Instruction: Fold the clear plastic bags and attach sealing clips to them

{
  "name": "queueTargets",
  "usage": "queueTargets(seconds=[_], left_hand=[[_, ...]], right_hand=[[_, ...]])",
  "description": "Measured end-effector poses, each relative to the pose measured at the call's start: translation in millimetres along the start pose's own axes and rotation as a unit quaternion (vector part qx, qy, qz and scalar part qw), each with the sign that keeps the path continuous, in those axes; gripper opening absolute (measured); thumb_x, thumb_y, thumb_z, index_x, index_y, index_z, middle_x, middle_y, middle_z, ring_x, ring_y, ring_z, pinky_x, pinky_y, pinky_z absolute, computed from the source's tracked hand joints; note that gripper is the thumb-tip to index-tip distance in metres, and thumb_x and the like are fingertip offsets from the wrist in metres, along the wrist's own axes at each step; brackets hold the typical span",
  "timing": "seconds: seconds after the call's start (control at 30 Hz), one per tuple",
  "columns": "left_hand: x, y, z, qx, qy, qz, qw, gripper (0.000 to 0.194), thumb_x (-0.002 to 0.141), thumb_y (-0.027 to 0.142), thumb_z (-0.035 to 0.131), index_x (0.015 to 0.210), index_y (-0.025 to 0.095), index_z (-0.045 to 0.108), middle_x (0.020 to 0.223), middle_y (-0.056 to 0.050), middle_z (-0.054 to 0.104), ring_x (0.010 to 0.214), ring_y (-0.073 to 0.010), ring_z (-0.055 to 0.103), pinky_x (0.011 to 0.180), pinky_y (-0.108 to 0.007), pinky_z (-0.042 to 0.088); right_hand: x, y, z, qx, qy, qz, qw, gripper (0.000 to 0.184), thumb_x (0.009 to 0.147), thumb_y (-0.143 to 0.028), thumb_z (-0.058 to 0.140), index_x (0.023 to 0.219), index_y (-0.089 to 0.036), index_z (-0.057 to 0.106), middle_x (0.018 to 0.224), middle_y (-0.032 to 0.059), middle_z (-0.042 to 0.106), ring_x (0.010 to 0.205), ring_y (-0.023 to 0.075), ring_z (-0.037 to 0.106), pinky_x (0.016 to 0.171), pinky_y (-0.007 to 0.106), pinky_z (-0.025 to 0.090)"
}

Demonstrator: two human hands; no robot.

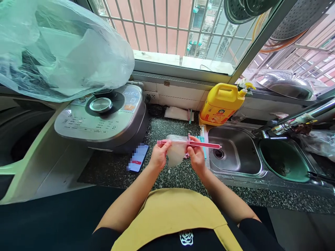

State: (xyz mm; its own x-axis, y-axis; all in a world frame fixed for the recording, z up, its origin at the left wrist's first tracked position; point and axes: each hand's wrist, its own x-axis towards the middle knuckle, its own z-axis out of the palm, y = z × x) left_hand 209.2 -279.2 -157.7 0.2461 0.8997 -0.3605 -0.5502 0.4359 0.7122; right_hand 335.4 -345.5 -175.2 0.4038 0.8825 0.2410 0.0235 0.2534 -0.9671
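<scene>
A long pink sealing clip [208, 144] lies roughly level across both hands above the counter. From its left part hangs a translucent plastic bag [176, 155], its lower part loose and a little of something pale showing in it. My left hand [158, 156] is closed, pinching the clip's left end and the bag's edge between thumb and fingers. My right hand [196, 157] closes round the middle of the clip, at the bag's right edge. The clip's bare right end sticks out past this hand towards the sink. Pink and turquoise pieces on the counter are partly hidden behind my right hand.
On the left stands a rice cooker [123, 122] under a big plastic bag [86, 52], with a phone [138, 158] before it. A yellow detergent jug [220, 104] stands behind the steel sink [243, 150]. A green basin [285, 153] sits farther right, near the faucet [280, 129]. A white packet [176, 113] lies by the wall.
</scene>
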Motion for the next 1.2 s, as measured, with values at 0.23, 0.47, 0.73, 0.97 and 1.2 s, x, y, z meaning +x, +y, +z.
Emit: queueTargets(seconds=[0.23, 0.47, 0.73, 0.97, 1.2], left_hand=[[-4.9, -0.1, 3.1, 0.0, -0.015, -0.02, 1.0, 0.033, 0.04, 0.03, 0.085, 0.058, 0.013, 0.063, 0.057, 0.003, 0.062, 0.055, -0.0077, 0.055, 0.06, -0.02, 0.042], [-18.2, 1.5, 7.6, 0.046, -0.023, 0.022, 0.998, 0.032, 0.045, 0.035, 0.082, 0.058, 0.013, 0.063, 0.057, 0.002, 0.061, 0.054, -0.0087, 0.053, 0.057, -0.021, 0.042], [-23.8, -3.5, 4.6, 0.095, -0.055, 0.09, 0.99, 0.025, 0.047, 0.031, 0.082, 0.058, 0.015, 0.066, 0.058, 0.001, 0.062, 0.057, -0.0108, 0.054, 0.061, -0.023, 0.045], [-22.2, -5.2, -1.5, 0.113, -0.09, 0.059, 0.988, 0.032, 0.049, 0.038, 0.082, 0.066, 0.015, 0.068, 0.063, -0.002, 0.065, 0.062, -0.0137, 0.057, 0.065, -0.025, 0.045], [-20.5, 1.6, -6.4, 0.098, -0.11, 0.044, 0.988, 0.045, 0.047, 0.051, 0.08, 0.071, 0.014, 0.07, 0.072, -0.005, 0.067, 0.068, -0.0156, 0.059, 0.069, -0.026, 0.045]], right_hand=[[-1.0, -13.4, -25.5, -0.224, -0.031, -0.217, 0.95, 0.029, 0.09, -0.034, 0.043, 0.112, -0.025, 0.061, 0.082, 0.0054, 0.061, 0.071, 0.0171, 0.057, 0.064, 0.034, 0.048], [1.6, -15.4, -13.7, -0.206, 0.041, -0.199, 0.957, 0.033, 0.084, -0.045, 0.053, 0.108, -0.024, 0.061, 0.096, 0.0072, 0.056, 0.081, 0.018, 0.055, 0.073, 0.036, 0.048], [-1.2, -28.6, -4.3, -0.029, 0.019, 0.085, 0.996, 0.031, 0.072, -0.05, 0.065, 0.077, -0.019, 0.062, 0.069, -0.0002, 0.059, 0.058, 0.0114, 0.05, 0.053, 0.023, 0.041], [2.0, -24.2, 0.2, 0.009, 0.077, 0.081, 0.994, 0.033, 0.065, -0.049, 0.07, 0.072, -0.018, 0.062, 0.062, -0.0021, 0.056, 0.053, 0.0089, 0.044, 0.048, 0.022, 0.036], [3.8, -21.6, -0.7, -0.011, 0.092, 0.078, 0.993, 0.036, 0.065, -0.051, 0.069, 0.07, -0.017, 0.06, 0.061, -0.0013, 0.055, 0.053, 0.0093, 0.044, 0.049, 0.022, 0.037]])
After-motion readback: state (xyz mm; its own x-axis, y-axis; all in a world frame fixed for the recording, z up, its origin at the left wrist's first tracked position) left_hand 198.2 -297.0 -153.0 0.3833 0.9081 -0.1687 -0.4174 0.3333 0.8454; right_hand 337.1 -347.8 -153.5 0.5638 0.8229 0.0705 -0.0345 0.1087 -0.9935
